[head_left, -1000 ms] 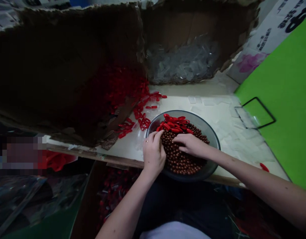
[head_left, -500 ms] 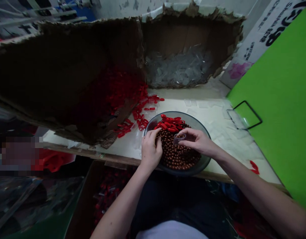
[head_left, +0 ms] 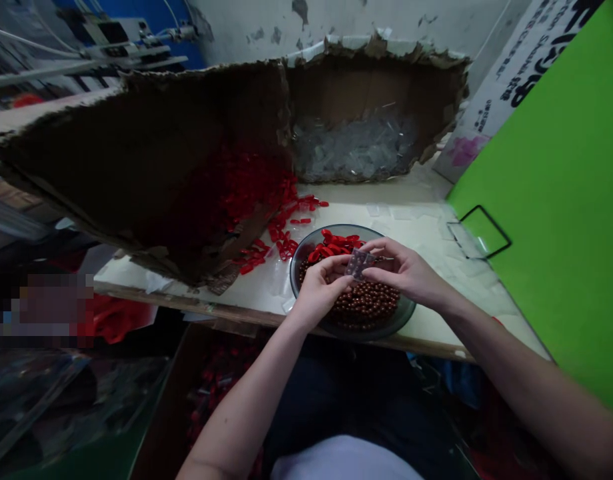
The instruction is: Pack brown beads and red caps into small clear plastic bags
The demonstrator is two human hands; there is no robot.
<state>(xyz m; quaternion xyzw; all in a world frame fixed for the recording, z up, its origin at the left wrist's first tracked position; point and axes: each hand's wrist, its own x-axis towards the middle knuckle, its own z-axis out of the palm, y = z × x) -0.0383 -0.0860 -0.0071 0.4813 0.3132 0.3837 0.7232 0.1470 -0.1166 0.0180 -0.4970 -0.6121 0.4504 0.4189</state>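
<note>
Between my two hands is a small clear plastic sleeve (head_left: 357,264) with brown beads inside. My left hand (head_left: 322,285) pinches its left edge between thumb and fingers. From the other side my right hand (head_left: 406,270) grips its right edge. Both hands hover over a round basin (head_left: 292,267), which holds many shiny brown beads (head_left: 369,305). At the basin's far side lies a heap of red plastic pieces (head_left: 331,243), partly hidden by my hands.
A torn cardboard box (head_left: 211,87) stands behind, with red pieces (head_left: 246,177) on its left and clear plastic sleeves (head_left: 356,147) on its right. Red pieces spill onto the white table (head_left: 416,193). A green panel (head_left: 546,200) with a black wire frame (head_left: 504,230) borders the right.
My left hand has moved right, from the beads to the sleeve, and now grips it too. The sleeve, earlier held open in my right hand, is now flat between both hands.
</note>
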